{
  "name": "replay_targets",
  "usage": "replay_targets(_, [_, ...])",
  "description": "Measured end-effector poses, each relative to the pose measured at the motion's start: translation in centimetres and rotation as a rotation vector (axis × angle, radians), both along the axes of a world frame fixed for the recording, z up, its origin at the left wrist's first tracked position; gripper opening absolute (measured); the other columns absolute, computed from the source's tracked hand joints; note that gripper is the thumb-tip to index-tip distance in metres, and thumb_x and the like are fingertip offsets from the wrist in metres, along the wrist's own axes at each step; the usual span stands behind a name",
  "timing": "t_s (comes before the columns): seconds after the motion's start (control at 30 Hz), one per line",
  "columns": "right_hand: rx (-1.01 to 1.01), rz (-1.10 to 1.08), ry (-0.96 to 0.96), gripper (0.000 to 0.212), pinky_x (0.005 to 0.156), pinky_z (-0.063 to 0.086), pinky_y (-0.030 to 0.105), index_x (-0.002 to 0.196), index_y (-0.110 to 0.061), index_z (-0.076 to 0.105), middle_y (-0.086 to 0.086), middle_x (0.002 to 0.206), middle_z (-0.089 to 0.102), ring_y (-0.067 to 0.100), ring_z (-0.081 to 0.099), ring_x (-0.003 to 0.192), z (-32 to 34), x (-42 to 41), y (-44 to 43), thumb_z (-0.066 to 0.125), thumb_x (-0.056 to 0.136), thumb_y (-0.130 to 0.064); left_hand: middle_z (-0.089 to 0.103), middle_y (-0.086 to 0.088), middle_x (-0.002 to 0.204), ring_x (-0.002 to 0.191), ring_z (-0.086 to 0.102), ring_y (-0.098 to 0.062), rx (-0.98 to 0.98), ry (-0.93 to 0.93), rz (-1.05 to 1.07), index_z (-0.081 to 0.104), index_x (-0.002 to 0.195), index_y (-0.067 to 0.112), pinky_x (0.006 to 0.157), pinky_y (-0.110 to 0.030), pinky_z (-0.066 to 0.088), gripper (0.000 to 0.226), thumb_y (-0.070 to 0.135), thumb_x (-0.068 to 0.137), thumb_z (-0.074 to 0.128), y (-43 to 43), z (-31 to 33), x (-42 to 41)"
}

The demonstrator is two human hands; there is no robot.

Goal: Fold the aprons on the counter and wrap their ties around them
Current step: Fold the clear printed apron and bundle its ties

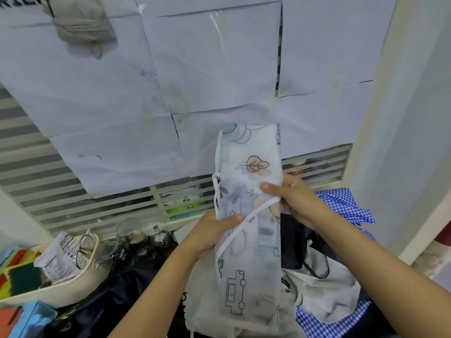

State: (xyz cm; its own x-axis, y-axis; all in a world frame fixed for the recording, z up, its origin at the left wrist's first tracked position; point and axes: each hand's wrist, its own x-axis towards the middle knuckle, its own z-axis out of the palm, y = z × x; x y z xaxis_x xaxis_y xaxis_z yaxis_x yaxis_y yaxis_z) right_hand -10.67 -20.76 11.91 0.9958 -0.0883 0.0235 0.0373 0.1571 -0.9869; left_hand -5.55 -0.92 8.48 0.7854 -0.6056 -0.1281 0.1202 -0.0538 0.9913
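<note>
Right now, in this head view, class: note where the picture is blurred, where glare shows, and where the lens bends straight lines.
Head view: grey bundle, top left, blurred; clear tape on the wall papers shows a glare streak; blind slats tilt with wide-angle distortion; printed apron fairly sharp, light soft and even.

Folded apron (249, 215) above apron pile (324, 296); tray (73, 281) left of pile; jars (156, 236) between tray and pile.

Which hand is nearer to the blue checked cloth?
Right. The right hand holds the apron just beside the cloth; the left hand grips the apron's opposite edge, farther away.
</note>
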Motion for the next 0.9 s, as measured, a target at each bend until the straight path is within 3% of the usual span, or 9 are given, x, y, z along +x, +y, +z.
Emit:
replay_targets(0.03, [0.025, 0.022, 0.033, 0.009, 0.053, 0.052, 0.019, 0.093, -0.008, 0.067, 0.001, 0.079, 0.073, 0.011, 0.067, 0.066, -0.5, -0.1, 0.1, 0.065, 0.084, -0.012, 0.071, -0.002, 0.111, 0.104, 0.066, -0.020, 0.020, -0.043, 0.021, 0.066, 0.114, 0.019, 0.091, -0.031, 0.052, 0.025, 0.014, 0.090, 0.062, -0.1, 0.2, 0.2])
replay_targets(0.1, [0.026, 0.086, 0.093, 0.032, 0.076, 0.058, 0.034, 0.105, -0.006, 0.068, 0.009, 0.097, 0.073, 0.023, 0.070, 0.088, -1.8, -0.1, 0.2, 0.074, 0.075, -0.016, 0.071, 0.001, 0.110, 0.104, 0.067, -0.017, 0.082, -0.118, 0.033, 0.067, 0.115, 0.020, 0.091, -0.029, 0.052, 0.025, 0.018, 0.090, 0.063, -0.1, 0.6, 0.6])
replay_targets(0.17, [0.028, 0.129, 0.115, 0.047, 0.091, 0.054, 0.041, 0.110, -0.006, 0.069, 0.014, 0.109, 0.071, 0.029, 0.067, 0.102, -2.4, -0.3, 0.3, 0.081, 0.066, -0.016, 0.071, 0.003, 0.110, 0.103, 0.067, -0.016, 0.134, -0.168, 0.026, 0.067, 0.115, 0.021, 0.091, -0.031, 0.052, 0.025, 0.021, 0.090, 0.063, -0.1, 0.5, 0.8])
replay_targets(0.37, [0.168, 0.085, 0.046, 0.019, 0.073, 0.057, 0.027, 0.093, -0.006, 0.075, 0.014, 0.098, 0.073, 0.022, 0.070, 0.090, -2.6, -0.5, 0.6, 0.065, 0.079, 0.003, 0.070, 0.006, 0.112, 0.101, 0.066, -0.009, 0.067, -0.206, 0.084, 0.065, 0.117, 0.025, 0.087, -0.024, 0.052, 0.025, 0.020, 0.093, 0.059, -1.4, 0.2, 0.6])
replay_targets(0.43, [0.214, 0.085, 0.049, 0.024, 0.074, 0.057, 0.029, 0.101, -0.003, 0.072, 0.017, 0.106, 0.071, 0.025, 0.070, 0.093, -2.7, -0.6, 0.9, 0.065, 0.078, 0.000, 0.071, 0.006, 0.108, 0.097, 0.067, -0.009, 0.036, -0.242, 0.154, 0.067, 0.111, 0.029, 0.085, -0.025, 0.052, 0.020, 0.023, 0.094, 0.059, -1.7, 0.8, 1.0])
replay_targets(0.6, [0.152, 0.157, 0.065, 0.040, 0.089, 0.055, 0.033, 0.114, -0.004, 0.066, 0.015, 0.115, 0.068, 0.025, 0.066, 0.107, -1.2, -0.7, 0.6, 0.066, 0.079, -0.025, 0.067, 0.022, 0.065, 0.062, 0.061, 0.008, 0.171, -0.423, 0.057, 0.067, 0.091, 0.032, 0.056, -0.009, 0.043, 0.013, 0.024, 0.094, 0.057, -1.3, 2.7, 1.3])
replay_targets(0.67, [0.103, 0.127, 0.055, 0.039, 0.092, 0.053, 0.035, 0.114, -0.003, 0.065, 0.014, 0.113, 0.069, 0.027, 0.066, 0.106, -0.9, -0.5, 0.3, 0.064, 0.083, -0.027, 0.069, 0.024, 0.078, 0.073, 0.063, 0.010, 0.209, -0.443, 0.010, 0.066, 0.103, 0.035, 0.063, -0.009, 0.046, 0.014, 0.029, 0.094, 0.058, -1.2, 2.5, 1.5])
replay_targets(0.77, [0.008, 0.039, 0.005, 0.027, 0.093, 0.053, 0.036, 0.109, 0.000, 0.067, 0.015, 0.108, 0.071, 0.030, 0.066, 0.104, -1.1, 0.0, -0.1, 0.064, 0.085, -0.012, 0.071, 0.016, 0.104, 0.097, 0.067, -0.004, 0.202, -0.383, -0.021, 0.064, 0.113, 0.039, 0.084, -0.021, 0.052, 0.022, 0.031, 0.093, 0.058, -1.4, 2.4, 1.3])
replay_targets(0.9, [-0.173, 0.064, -0.052, 0.028, 0.093, 0.052, 0.033, 0.115, -0.011, 0.066, 0.004, 0.111, 0.071, 0.021, 0.066, 0.107, -1.1, -0.5, -0.8, 0.065, 0.087, -0.007, 0.069, -0.006, 0.116, 0.109, 0.064, -0.024, 0.013, -0.027, -0.093, 0.062, 0.121, 0.012, 0.094, -0.036, 0.052, 0.028, 0.011, 0.094, 0.054, -1.2, 1.4, 1.8])
